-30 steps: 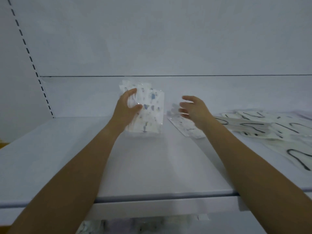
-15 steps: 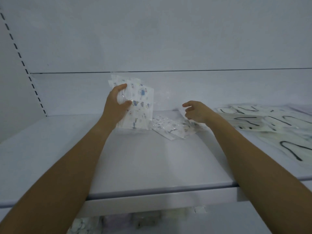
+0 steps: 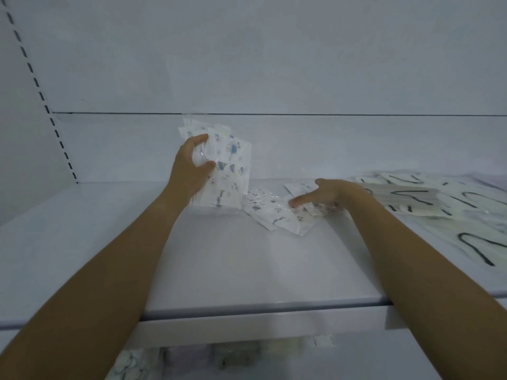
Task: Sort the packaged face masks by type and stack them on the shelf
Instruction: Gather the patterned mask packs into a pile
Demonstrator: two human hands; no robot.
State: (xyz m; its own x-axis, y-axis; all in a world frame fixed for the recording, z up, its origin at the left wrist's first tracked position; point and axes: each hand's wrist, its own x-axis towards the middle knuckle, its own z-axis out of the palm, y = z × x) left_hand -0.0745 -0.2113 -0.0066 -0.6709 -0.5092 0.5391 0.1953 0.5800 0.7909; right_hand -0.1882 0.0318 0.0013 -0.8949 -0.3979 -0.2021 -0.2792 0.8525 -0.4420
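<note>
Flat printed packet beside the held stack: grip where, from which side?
Probably pinch the flat packet at its near edge, from the right with the right hand: it lies thin on the shelf; the left hand grips the upright stack.

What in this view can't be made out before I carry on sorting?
Head view only:
Count of packs in the printed stack: overlapping, partly behind the left hand.
Loose printed packs: some under the right hand.
Black-loop packs: cut by the right edge.
Lower-shelf items: blurred, behind the shelf lip.
</note>
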